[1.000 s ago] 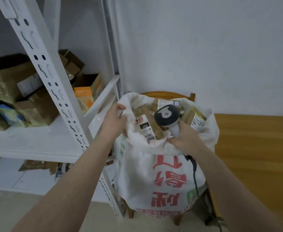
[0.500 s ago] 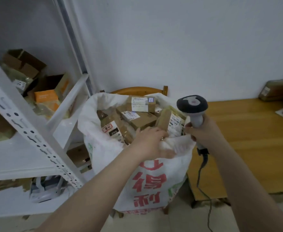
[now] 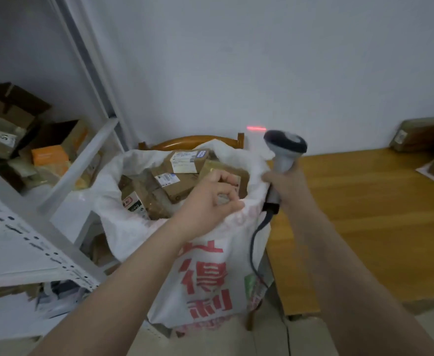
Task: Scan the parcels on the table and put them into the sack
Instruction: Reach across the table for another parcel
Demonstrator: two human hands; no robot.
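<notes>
Grips the handle of the scanner (image 3: 285, 150) in the right hand (image 3: 286, 187), fingers wrapped firmly round it, head raised and aimed at the wall. Curls the left hand (image 3: 210, 201) at the near rim of the sack (image 3: 205, 273), thumb lying on the white cloth. Cannot tell through the blur whether any cloth is actually pinched.

Faces white metal shelving (image 3: 38, 242) on the left, loaded with cartons. Has the wooden table (image 3: 364, 227) on the right, bare over most of what shows. Finds the sack between the two, propped on a wooden chair (image 3: 192, 141), mouth open and close to full with packed parcels (image 3: 182, 173).

Spots the waiting parcels (image 3: 421, 134) only at the table's far right, against the wall and partly cut off by the frame edge. Places them well apart from both hands, to the right and further back. Judges the right hand the nearer, though taken up by the scanner, so probably leaves the fetching to the left hand, reaching across the sack's mouth. Reads the nearest parcel's long axis as running along the wall, with a small label near its left end.

Trails a dark cable (image 3: 255, 253) from the handle down the sack's right side. Throws a short red scan line (image 3: 256, 128) on the wall, just left of the scanner's head.
</notes>
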